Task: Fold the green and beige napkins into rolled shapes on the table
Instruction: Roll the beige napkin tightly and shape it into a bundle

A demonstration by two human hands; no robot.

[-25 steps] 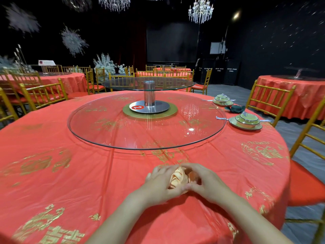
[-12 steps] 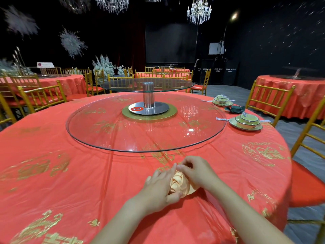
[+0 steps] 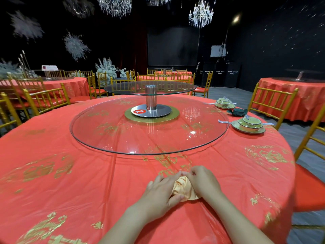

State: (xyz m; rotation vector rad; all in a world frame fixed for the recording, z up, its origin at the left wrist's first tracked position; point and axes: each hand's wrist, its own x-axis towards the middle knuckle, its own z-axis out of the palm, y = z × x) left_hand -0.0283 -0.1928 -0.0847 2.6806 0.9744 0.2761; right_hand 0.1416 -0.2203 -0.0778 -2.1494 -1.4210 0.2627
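A beige napkin (image 3: 182, 189), wound into a tight rose-like roll, lies on the red tablecloth (image 3: 88, 173) near the table's front edge. My left hand (image 3: 161, 192) cups its left side, thumb under the roll and fingers over the top. From the right, my right hand (image 3: 204, 182) covers it, fingertips pinching the cloth at the roll's far edge. Far off at the right, a dark green napkin (image 3: 237, 112) sits rolled between two place settings.
A large glass turntable (image 3: 149, 138) with a raised smaller glass tier (image 3: 149, 87) fills the table's middle. Two lidded bowls on plates (image 3: 248, 124) (image 3: 224, 103) stand at the right rim. Gold chairs (image 3: 270, 103) ring the table; other red tables stand behind.
My right hand moved from beside the roll to over its top and right side, and the left hand's fingers closed further over it. The view tilted slightly upward.
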